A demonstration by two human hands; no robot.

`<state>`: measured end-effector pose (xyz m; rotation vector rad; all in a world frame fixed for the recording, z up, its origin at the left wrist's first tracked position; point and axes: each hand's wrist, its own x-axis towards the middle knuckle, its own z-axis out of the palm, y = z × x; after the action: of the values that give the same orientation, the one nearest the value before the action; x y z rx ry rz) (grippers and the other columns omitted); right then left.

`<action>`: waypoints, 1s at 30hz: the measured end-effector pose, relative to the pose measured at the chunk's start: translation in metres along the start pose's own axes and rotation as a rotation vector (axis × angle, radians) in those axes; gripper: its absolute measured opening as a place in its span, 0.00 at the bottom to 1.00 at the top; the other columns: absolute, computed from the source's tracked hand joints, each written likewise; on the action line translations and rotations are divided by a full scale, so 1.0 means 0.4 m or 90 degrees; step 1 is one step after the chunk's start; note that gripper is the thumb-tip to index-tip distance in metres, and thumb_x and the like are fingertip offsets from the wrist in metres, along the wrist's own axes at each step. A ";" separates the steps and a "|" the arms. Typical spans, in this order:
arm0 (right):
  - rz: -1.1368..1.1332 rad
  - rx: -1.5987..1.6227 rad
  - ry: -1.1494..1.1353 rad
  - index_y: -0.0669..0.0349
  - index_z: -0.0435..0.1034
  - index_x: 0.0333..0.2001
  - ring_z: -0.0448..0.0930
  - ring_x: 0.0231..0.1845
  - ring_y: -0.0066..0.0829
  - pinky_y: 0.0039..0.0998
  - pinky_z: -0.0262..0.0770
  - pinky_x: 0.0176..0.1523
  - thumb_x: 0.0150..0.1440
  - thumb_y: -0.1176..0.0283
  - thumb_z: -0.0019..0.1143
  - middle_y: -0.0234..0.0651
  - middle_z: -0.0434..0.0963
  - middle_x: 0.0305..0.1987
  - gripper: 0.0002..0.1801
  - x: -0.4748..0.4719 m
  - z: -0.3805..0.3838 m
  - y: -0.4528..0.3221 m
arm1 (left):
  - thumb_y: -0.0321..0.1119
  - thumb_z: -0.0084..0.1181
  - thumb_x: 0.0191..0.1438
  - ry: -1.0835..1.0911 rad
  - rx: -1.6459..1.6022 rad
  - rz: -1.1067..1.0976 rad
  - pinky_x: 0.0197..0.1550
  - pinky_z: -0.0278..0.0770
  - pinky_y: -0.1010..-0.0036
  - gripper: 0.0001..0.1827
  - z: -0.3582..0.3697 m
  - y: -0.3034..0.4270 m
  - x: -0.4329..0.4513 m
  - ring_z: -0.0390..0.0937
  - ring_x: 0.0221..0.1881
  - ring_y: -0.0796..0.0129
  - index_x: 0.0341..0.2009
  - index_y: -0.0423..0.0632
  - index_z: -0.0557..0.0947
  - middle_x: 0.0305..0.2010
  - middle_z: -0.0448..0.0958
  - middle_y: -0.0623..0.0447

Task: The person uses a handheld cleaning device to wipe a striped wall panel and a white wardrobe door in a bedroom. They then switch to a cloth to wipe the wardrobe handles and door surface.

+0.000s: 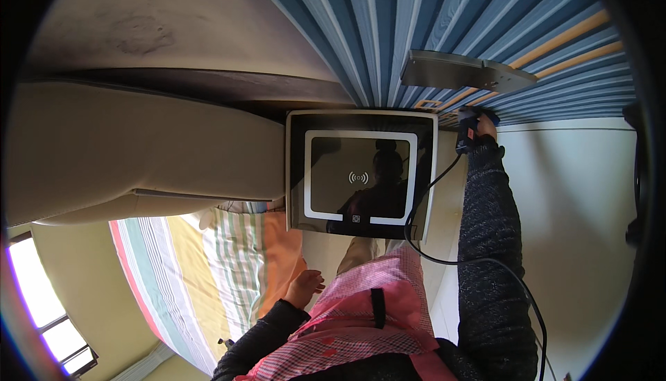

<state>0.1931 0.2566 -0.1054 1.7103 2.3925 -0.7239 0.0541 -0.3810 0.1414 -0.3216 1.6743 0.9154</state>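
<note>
My right hand [487, 127] reaches out to the foot of the blue ribbed wall panel [380, 32], past the right side of the nightstand. Its fingers are largely hidden; something dark blue shows against them, and whether they grip it I cannot tell. A small black box [466, 134] with a black cable [452, 262] sits at this hand. My left hand [306, 287] hangs low beside the pink checked apron [364, 324], with loosely curled fingers and nothing in it. Before me stands the nightstand [362, 121], its glossy black top bearing a white frame and a wireless-charging symbol.
Left of the nightstand is a padded beige headboard [145, 147], with a striped bedspread [192, 266] below it. A grey metal fixture [463, 71] juts from the wall panel. A pale surface [567, 183] lies to the right. The cable crosses the nightstand's right edge.
</note>
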 end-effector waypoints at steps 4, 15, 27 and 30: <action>0.068 0.265 -0.003 0.54 0.67 0.51 0.75 0.50 0.43 0.40 0.73 0.51 0.47 0.79 0.57 0.41 0.74 0.49 0.25 -0.079 -0.091 -0.147 | 0.32 0.51 0.59 -0.022 0.028 0.010 0.37 0.77 0.72 0.14 0.003 0.011 0.007 0.77 0.35 0.65 0.48 0.40 0.72 0.37 0.77 0.48; 0.081 1.094 0.352 0.63 0.59 0.53 0.74 0.48 0.36 0.33 0.70 0.53 0.47 0.83 0.56 0.41 0.73 0.46 0.28 -0.428 -0.403 -0.560 | 0.31 0.52 0.58 -0.064 0.023 0.082 0.36 0.77 0.72 0.14 0.015 0.062 0.026 0.78 0.35 0.65 0.47 0.39 0.73 0.37 0.77 0.48; 0.069 0.353 -0.039 0.70 0.69 0.41 0.77 0.40 0.43 0.37 0.75 0.41 0.45 0.74 0.59 0.50 0.76 0.39 0.18 -0.186 -0.076 -0.425 | 0.29 0.51 0.58 -0.025 -0.019 0.059 0.37 0.77 0.72 0.13 -0.009 0.000 0.000 0.78 0.35 0.64 0.47 0.38 0.73 0.37 0.77 0.48; 0.212 0.737 -0.019 0.70 0.68 0.41 0.77 0.37 0.43 0.39 0.76 0.35 0.45 0.76 0.58 0.50 0.75 0.40 0.18 -0.174 0.011 -0.430 | 0.30 0.51 0.58 -0.004 -0.032 0.033 0.37 0.77 0.73 0.13 -0.014 -0.019 -0.003 0.78 0.35 0.64 0.47 0.38 0.73 0.37 0.77 0.48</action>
<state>0.0595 0.1517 -0.0306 2.2472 1.5732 -2.2828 0.0552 -0.3902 0.1396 -0.3102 1.6619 0.9981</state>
